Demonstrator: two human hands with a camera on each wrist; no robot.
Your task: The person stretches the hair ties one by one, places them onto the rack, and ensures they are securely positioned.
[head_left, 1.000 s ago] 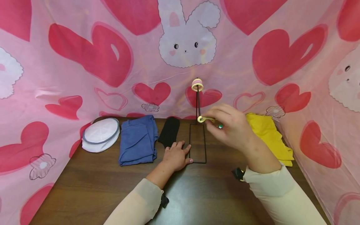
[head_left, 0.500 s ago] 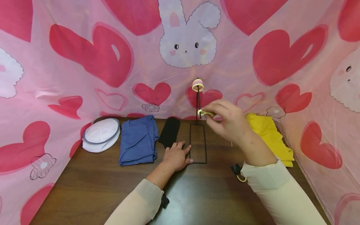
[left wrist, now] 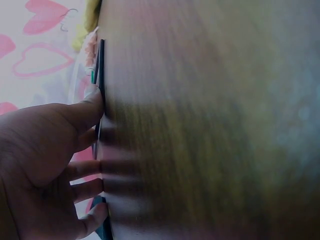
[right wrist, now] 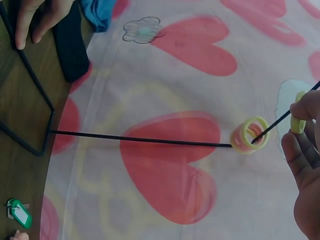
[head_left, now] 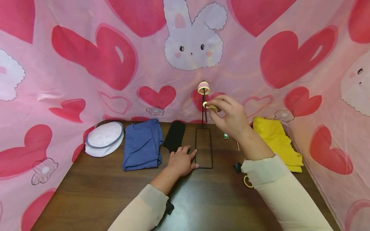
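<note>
A black wire stand (right wrist: 150, 140) with a rectangular base stands towards the back of the table. Several yellow and pink hair ties (head_left: 203, 85) sit together high on its arm. My right hand (head_left: 231, 117) pinches a yellow hair tie (right wrist: 297, 122) between thumb and fingers; it overlaps the lower, free part of the arm. My left hand (head_left: 180, 160) lies palm down with fingers spread, its thumb and index fingertip at the left side of the stand's base (head_left: 212, 150). In the left wrist view, the left thumb (left wrist: 92, 102) touches the black wire.
Left of the stand lie a black flat cloth piece (head_left: 174, 135), a folded blue cloth (head_left: 141, 146) and a round white mesh item (head_left: 104, 136). To the right are a green tag (head_left: 226, 136), a yellow ring (head_left: 245, 182) beside the right sleeve and a yellow cloth (head_left: 274, 141).
My right hand has moved upward in the head view with the yellow hair tie, along the stand's arm towards the other hair ties. My left hand has stayed at the base.
</note>
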